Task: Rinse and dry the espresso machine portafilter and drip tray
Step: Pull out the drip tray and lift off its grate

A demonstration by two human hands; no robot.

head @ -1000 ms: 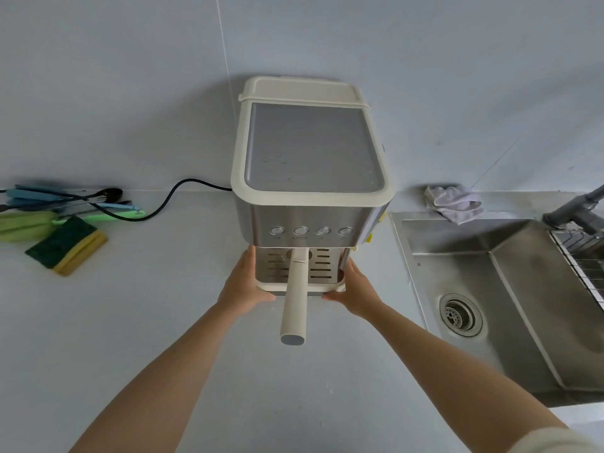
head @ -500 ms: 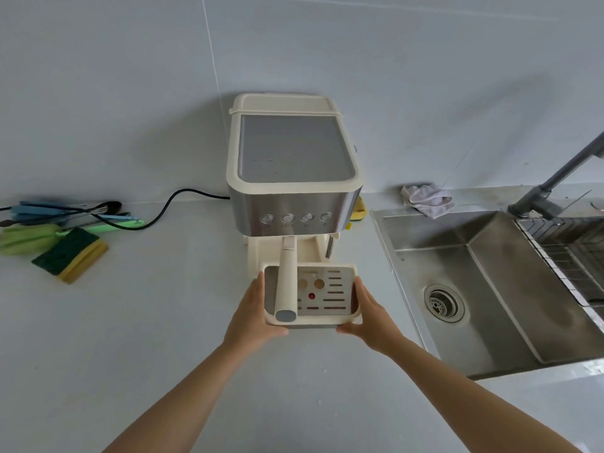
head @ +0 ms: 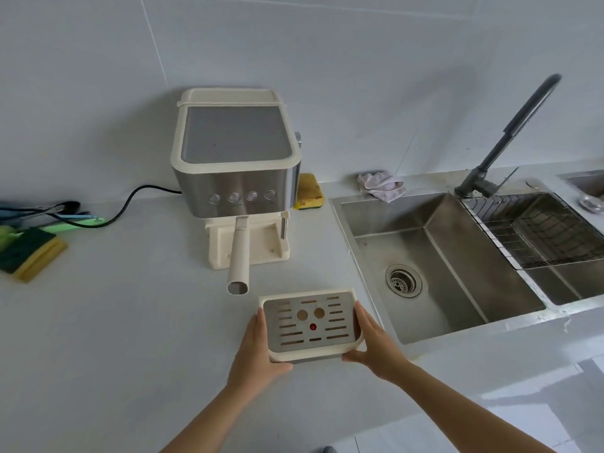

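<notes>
Drip tray point(head: 307, 293) is held level over the counter point(head: 130, 322), between espresso machine point(head: 235, 158) and sink point(head: 457, 250). Left hand point(head: 258, 351) and right hand point(head: 376, 344) grip its opposite sides, thumbs on the near edge, probably so nothing spills. Portafilter point(head: 239, 256) sits in the machine with its basket hidden; tray contents under the grate are also unseen.

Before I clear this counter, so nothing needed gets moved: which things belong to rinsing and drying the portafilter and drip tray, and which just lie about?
Job: drip tray, held by left hand and right hand; portafilter in espresso machine; sink; faucet; probably cloth.
Lying about: green-yellow sponge, utensils, yellow sponge, wire rack.
</notes>
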